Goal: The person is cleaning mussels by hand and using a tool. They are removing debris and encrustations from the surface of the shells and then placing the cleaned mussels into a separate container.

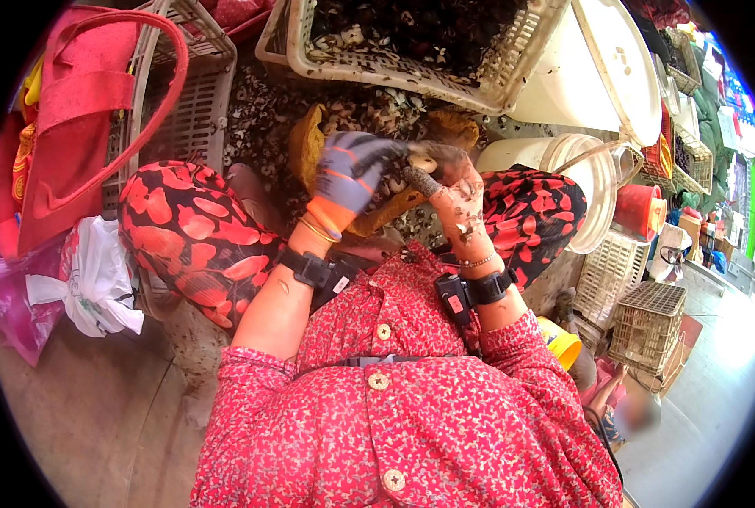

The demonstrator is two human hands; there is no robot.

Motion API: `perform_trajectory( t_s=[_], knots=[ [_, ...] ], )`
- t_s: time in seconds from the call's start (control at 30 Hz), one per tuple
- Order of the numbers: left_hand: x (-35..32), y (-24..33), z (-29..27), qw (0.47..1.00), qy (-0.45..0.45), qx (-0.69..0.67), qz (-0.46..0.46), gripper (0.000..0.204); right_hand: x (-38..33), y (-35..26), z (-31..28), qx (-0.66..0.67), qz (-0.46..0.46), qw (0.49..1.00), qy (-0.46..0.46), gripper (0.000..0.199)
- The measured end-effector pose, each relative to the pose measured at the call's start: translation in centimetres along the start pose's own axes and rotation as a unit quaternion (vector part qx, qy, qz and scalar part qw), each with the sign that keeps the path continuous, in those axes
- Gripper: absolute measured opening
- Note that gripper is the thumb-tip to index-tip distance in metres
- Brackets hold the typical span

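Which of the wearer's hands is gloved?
The left hand, in an orange-cuffed grey glove; the right hand shows bare skin across its back.

Gloved left hand (349, 173) and bare-palmed right hand (459, 195) (dirt-flecked) at a small pale piece (422, 162), near a crate (519, 52).

The left hand (345, 173) and right hand (459, 195) are side by side between the knees (195, 229), above a heap of pieces (259, 127). Beyond the heap stands a far crate (394, 74), with more pieces inside. Left of it lie a slatted crate (195, 118), then a handbag (77, 127); a plastic bag (99, 271) sits nearer. Right are buckets (555, 89), then side crates (616, 271).
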State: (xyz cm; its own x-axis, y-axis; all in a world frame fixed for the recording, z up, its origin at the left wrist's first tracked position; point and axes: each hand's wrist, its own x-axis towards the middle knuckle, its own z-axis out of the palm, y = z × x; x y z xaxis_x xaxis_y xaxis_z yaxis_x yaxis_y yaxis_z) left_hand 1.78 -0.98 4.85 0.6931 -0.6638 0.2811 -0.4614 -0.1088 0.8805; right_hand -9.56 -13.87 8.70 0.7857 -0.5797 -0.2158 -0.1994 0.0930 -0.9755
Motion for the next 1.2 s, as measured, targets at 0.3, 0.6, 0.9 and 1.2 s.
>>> perform_trajectory(
  t_s=[0.3,0.6,0.9,1.2],
  knots=[
    [-0.3,-0.3,0.5,0.996,0.016,0.090,0.017,0.029,-0.1,-1.1,-0.2,-0.016,0.043,0.998,0.034,0.030],
    [-1.2,-4.6,1.6,0.984,0.085,0.007,-0.155,0.022,0.4,-2.5,-1.0,0.268,0.132,0.951,-0.080,0.035],
    [-0.9,-3.5,1.5,0.925,0.151,-0.225,-0.267,0.021,14.8,-0.8,-3.3,-0.131,-0.119,0.955,-0.238,0.026],
    [0.4,-3.0,1.7,0.916,0.145,-0.258,-0.269,0.023,26.4,-1.3,4.4,-0.730,-0.214,0.648,-0.048,0.023]
  ],
)
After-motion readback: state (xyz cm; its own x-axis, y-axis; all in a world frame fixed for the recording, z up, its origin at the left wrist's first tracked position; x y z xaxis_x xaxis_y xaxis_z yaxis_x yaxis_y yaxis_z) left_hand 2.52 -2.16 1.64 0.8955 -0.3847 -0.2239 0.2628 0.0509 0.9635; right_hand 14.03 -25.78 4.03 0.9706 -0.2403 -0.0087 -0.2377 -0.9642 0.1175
